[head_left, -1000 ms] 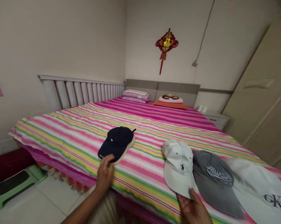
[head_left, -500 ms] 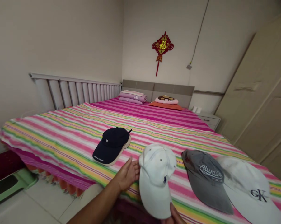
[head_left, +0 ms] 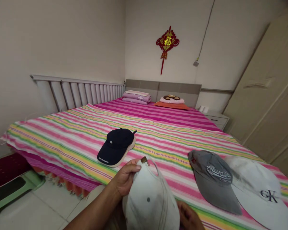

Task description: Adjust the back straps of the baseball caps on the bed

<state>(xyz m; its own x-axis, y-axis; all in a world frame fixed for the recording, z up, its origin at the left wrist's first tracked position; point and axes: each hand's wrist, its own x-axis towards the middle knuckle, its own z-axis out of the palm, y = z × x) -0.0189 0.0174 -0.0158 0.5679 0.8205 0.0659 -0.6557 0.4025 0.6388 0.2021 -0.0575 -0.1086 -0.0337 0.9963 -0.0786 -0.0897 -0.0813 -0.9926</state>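
Observation:
A white baseball cap is held up at the bed's near edge, its back opening and strap with a brass-coloured buckle turned upward and away. My left hand pinches its rim beside the buckle, thumb on top. Against the cap's right side my right hand is closed, with its fingertips partly hidden by the crown. A navy cap with a beige edge lies on the striped sheet beyond my left hand. Off to the right rest a grey "Always" cap and a white "CK" cap, which overlap.
Folded bedding in purple and pink lies by the headboard. A radiator runs along the left wall. A green stool stands on the floor at left, and a white nightstand at the far right.
The white cap has come down toward me and turned, so its back strap shows instead of its brim and logo. My left hand has shifted from its side to the strap edge.

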